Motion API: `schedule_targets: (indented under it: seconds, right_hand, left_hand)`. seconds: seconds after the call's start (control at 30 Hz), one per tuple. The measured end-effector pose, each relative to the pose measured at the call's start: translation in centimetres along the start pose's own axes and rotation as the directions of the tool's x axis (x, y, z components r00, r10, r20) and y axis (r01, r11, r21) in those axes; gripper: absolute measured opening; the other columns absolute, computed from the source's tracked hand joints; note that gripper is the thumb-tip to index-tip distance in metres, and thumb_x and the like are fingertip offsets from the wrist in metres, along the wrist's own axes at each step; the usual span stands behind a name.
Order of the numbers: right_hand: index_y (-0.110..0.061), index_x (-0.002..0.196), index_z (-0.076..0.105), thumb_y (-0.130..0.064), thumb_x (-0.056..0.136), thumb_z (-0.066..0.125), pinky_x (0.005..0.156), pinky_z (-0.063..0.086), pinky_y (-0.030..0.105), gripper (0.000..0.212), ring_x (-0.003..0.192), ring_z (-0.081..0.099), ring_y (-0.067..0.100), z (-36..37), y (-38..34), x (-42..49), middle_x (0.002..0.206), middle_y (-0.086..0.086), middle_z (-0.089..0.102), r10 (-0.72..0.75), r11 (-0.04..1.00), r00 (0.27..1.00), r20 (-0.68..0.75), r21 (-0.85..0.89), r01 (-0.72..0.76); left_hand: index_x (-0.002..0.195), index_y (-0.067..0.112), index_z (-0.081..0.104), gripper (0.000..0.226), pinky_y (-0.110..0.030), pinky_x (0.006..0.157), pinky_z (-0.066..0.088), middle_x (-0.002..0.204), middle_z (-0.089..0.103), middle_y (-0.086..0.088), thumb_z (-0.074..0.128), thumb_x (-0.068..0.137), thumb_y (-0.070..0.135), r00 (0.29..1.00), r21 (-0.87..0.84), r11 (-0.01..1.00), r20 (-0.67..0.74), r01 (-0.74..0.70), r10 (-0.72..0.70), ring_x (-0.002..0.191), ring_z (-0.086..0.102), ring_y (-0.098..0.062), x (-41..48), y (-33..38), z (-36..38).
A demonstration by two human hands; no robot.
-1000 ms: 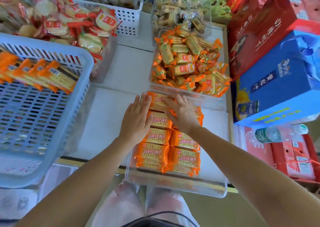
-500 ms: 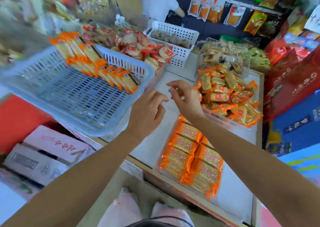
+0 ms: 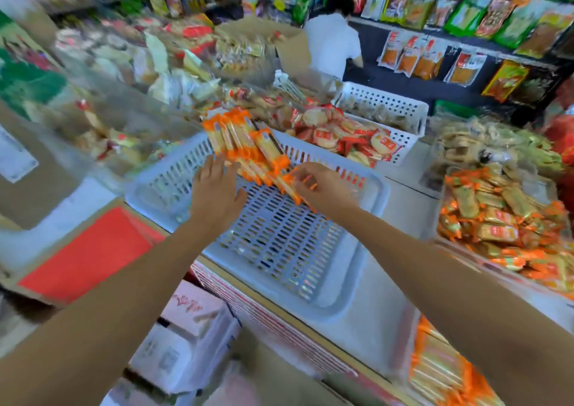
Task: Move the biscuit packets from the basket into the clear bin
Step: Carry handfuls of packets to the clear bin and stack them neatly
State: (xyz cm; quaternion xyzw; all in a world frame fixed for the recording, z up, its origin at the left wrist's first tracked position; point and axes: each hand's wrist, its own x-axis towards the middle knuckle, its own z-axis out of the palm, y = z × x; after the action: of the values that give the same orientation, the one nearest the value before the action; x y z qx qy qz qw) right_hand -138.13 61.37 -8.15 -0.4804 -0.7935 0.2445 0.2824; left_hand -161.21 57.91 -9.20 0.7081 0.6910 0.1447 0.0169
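Orange-wrapped biscuit packets [image 3: 245,145] stand on edge in a single row along the far side of the pale blue perforated basket [image 3: 323,308], which sits at the left end of the desk [image 3: 400,200]. The rest of the basket floor is bare, so most of the load appears to be out already. A stack of matching orange packets [image 3: 441,371] lies at the near right, where the clear bin [image 3: 411,353] stands; its walls are hard to make out through the blur. Judged from this, the transfer is well advanced, and the one remaining row is what is left to move. The left hand [image 3: 216,194] is spread with fingers straight, its fingertips meeting the near ends of the packets at the left of the row; it grips nothing. The right hand [image 3: 326,191] has its fingers curled and pinches the near end of the packets at the right of the row. A separate bin of mixed orange snacks [image 3: 497,228] sits further right and is not involved.
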Motion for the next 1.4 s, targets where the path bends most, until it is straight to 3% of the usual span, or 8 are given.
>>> schedule_targets:
  seconds: [0.17,0.47,0.73,0.87,1.0,1.13,1.23,1.4]
  right_hand:
    - [-0.017,0.125,0.057,-0.025,0.096,0.057,0.080,0.051,0.032,0.031,0.092,0.055,0.010,3.5,-1.5,5.5,0.113,-0.002,0.057,0.173,0.983,0.984,-0.030,-0.054,-0.175]
    - [-0.025,0.132,0.049,-0.026,0.094,0.058,0.064,0.052,0.035,0.039,0.094,0.058,0.016,6.6,-1.8,12.6,0.133,0.000,0.045,0.249,0.948,0.957,-0.149,-0.167,-0.272]
    - [-0.019,0.138,0.045,-0.028,0.088,0.068,0.075,0.043,0.030,0.056,0.111,0.052,0.027,7.4,-1.1,15.9,0.131,0.007,0.045,0.262,0.914,0.957,-0.125,-0.286,-0.288]
    - [-0.019,0.134,0.048,-0.038,0.086,0.068,0.072,0.048,0.031,0.055,0.081,0.054,0.018,6.4,-1.9,15.8,0.118,0.003,0.047,0.209,0.959,0.965,-0.161,-0.159,-0.234]
    - [-0.021,0.124,0.053,-0.022,0.083,0.068,0.078,0.055,0.042,0.043,0.081,0.061,0.018,3.6,-3.0,15.2,0.106,0.005,0.056,0.276,0.950,0.956,-0.104,0.178,-0.255]
    - [-0.020,0.120,0.050,-0.011,0.083,0.070,0.081,0.055,0.049,0.042,0.092,0.064,0.030,2.3,-3.2,14.3,0.106,0.008,0.057,0.300,0.876,0.954,-0.001,0.397,-0.275]
    - [-0.012,0.120,0.049,-0.003,0.084,0.070,0.084,0.055,0.047,0.043,0.092,0.065,0.025,2.4,-3.5,13.8,0.109,0.003,0.052,0.285,0.829,0.956,0.074,0.482,-0.284]
    - [-0.012,0.123,0.049,-0.002,0.086,0.068,0.085,0.056,0.045,0.042,0.103,0.060,0.036,3.4,-3.6,14.3,0.116,0.007,0.048,0.252,0.796,0.947,0.200,0.513,-0.321]
  left_hand:
    - [0.153,0.014,0.016,0.065,-0.047,0.118,0.004,0.160,0.004,-0.017,0.038,0.098,0.040,0.996,0.145,0.989,0.080,0.020,-0.032,0.148,0.001,-0.034,5.0,-8.2,-0.2]
    - [0.154,0.012,-0.001,0.067,-0.045,0.119,0.007,0.160,-0.007,-0.015,0.033,0.101,0.039,0.964,0.064,0.998,0.265,-0.027,0.009,0.148,-0.006,-0.030,9.0,-12.4,0.6]
    - [0.153,0.010,-0.002,0.067,-0.042,0.119,0.007,0.160,-0.009,-0.016,0.029,0.102,0.041,0.970,0.102,0.994,0.243,-0.036,0.010,0.148,-0.004,-0.029,9.3,-12.3,0.9]
    - [0.153,0.010,0.014,0.062,-0.043,0.119,0.010,0.160,0.004,-0.015,0.036,0.101,0.037,0.979,0.003,0.998,0.191,-0.068,0.066,0.148,0.004,-0.030,9.8,-11.6,0.4]
    - [0.142,0.013,0.041,0.050,-0.044,0.111,0.031,0.146,0.040,-0.009,0.052,0.097,0.033,0.968,-0.373,0.904,0.050,-0.209,0.245,0.136,0.035,-0.028,10.8,-9.8,-0.3]
    - [0.149,0.026,0.026,0.070,-0.030,0.100,0.036,0.141,0.039,0.011,0.056,0.089,0.050,0.927,-0.696,0.718,0.262,-0.010,0.267,0.125,0.039,-0.007,10.8,-7.3,-1.2]
    - [0.143,0.029,0.033,0.068,-0.026,0.090,0.042,0.130,0.049,0.008,0.063,0.085,0.045,0.946,-0.802,0.588,0.263,0.103,0.192,0.118,0.048,-0.011,10.7,-6.9,-1.1]
    - [0.126,0.022,0.051,0.052,-0.039,0.092,0.049,0.111,0.056,0.001,0.074,0.081,0.032,0.963,-0.799,0.579,0.257,0.162,0.086,0.102,0.057,-0.019,10.9,-8.7,-1.8]
